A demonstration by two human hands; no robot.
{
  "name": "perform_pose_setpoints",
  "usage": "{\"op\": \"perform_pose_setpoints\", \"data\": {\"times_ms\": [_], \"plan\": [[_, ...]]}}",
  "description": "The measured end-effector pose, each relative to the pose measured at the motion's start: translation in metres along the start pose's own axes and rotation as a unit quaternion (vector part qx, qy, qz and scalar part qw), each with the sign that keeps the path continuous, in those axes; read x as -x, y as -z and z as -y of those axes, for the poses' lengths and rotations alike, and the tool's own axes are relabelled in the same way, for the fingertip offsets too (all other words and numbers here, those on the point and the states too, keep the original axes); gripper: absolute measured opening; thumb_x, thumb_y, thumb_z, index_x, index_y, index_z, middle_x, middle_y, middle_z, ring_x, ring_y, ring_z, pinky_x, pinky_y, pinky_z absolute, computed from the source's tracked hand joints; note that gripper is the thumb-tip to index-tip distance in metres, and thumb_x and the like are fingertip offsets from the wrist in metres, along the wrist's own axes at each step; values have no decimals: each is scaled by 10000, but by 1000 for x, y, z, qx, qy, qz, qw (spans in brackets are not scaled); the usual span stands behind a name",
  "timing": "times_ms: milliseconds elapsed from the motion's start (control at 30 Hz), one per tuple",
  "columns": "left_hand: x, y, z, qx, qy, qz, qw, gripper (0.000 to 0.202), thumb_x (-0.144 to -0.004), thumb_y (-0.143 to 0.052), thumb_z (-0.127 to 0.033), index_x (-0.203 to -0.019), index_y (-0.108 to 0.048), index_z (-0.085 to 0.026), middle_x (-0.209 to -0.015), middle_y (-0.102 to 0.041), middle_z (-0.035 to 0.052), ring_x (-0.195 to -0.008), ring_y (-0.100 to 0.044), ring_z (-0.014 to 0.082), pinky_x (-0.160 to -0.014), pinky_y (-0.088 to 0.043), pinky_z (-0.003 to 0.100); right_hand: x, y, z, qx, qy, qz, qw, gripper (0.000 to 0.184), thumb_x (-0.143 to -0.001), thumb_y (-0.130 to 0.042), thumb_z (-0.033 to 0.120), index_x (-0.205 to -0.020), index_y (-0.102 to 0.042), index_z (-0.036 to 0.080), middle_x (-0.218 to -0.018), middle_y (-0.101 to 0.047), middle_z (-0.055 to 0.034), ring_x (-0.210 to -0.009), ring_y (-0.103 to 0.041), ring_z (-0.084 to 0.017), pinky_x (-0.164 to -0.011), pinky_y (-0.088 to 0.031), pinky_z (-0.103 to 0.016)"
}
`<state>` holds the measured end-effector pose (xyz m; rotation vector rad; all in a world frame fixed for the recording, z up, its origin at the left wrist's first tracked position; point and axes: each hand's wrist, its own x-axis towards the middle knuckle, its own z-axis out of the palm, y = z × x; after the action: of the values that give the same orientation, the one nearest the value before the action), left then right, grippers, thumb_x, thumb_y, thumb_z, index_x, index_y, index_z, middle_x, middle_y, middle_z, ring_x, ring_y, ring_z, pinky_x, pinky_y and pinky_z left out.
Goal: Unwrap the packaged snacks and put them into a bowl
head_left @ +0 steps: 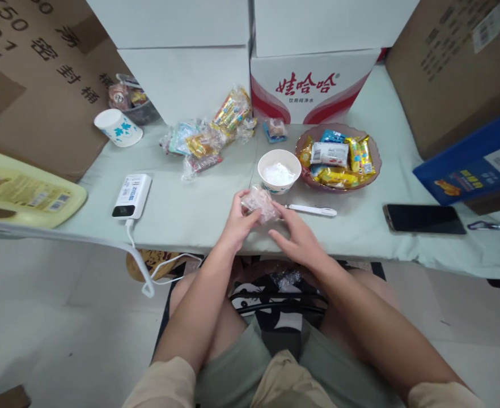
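My left hand (238,222) is closed on a small snack in crinkled clear plastic wrap (260,205), just above the table's front part. The wrap hides what kind of snack it is. My right hand (297,235) has its thumb and fingers apart, with its fingertips at the right side of the wrapped snack. Right behind the snack stands a paper cup (279,170) with something whitish and clear inside. A white-handled knife or similar utensil (312,210) lies beside my right fingers, its far end partly hidden by them.
A glass bowl (378,164) holds several wrapped snacks. Behind my left hand lie bagged snacks (207,141). A power bank (133,195), a tipped paper cup (119,128), a yellow bottle (33,190) and a phone (423,219) are on the table. White cartons (313,85) line the back.
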<state>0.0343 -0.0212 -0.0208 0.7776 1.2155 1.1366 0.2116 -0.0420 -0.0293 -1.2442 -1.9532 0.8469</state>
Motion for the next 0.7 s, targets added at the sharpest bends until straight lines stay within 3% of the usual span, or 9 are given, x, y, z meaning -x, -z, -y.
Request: {"op": "perform_pose_setpoints", "data": {"times_ms": [133,233,333,433,533,600,700], "plan": [[-4,15,-10,-52,-35,-83,995,738,-660,-782,-259,-1290,-399,-293,-937,-651,2,-734,-638,139,-594,-498,227,-2,35,-24,217,-37,-98,971,423,-903,-524,290,-1292,-627,161,-1233,-655,-180,-1155,-568,-345,-1018,-428,-506],[-7,25,-13,-101,-74,-116,985,686,-661,-786,-246,-1251,-437,-281,-898,-625,-3,-716,-623,133,-581,-487,221,0,49,-45,313,-78,-79,943,396,-871,-543,269,-1218,-677,136,-1267,-640,-214,-1133,-562,-377,-977,-426,-522],[-8,27,-12,-99,-85,-106,986,655,-685,-770,-245,-1248,-435,-284,-905,-612,-6,-721,-626,129,-605,-500,232,4,51,-49,325,-104,-48,939,301,-908,-510,284,-1091,-721,173,-1167,-687,-189,-1051,-598,-355,-918,-440,-495],[-8,24,-10,-98,-81,-87,988,665,-690,-753,-209,-1260,-420,-286,-929,-607,-12,-674,-616,106,-616,-500,236,6,43,-33,226,-122,-44,965,293,-947,-470,342,-1015,-713,193,-952,-728,-135,-889,-649,-293,-805,-476,-416],[-7,23,-7,-112,-91,-76,987,687,-685,-749,-168,-1277,-425,-291,-973,-609,-11,-677,-625,94,-652,-506,239,5,27,-11,-16,-144,-26,989,348,-956,-453,474,-945,-672,204,-809,-716,-65,-705,-660,-208,-685,-512,-336],[-7,24,-5,-141,-111,-71,981,688,-687,-757,-155,-1283,-445,-297,-1021,-606,-3,-688,-630,93,-667,-512,247,4,15,1,-154,-162,-10,975,406,-933,-475,571,-929,-648,203,-806,-709,-44,-656,-666,-173,-657,-540,-313],[-7,24,0,-188,-144,-52,970,671,-696,-769,-152,-1281,-480,-307,-1074,-599,6,-687,-628,94,-682,-527,268,2,-1,13,-235,-187,6,954,460,-878,-539,646,-927,-635,199,-837,-705,-41,-643,-676,-153,-643,-564,-299]]}}
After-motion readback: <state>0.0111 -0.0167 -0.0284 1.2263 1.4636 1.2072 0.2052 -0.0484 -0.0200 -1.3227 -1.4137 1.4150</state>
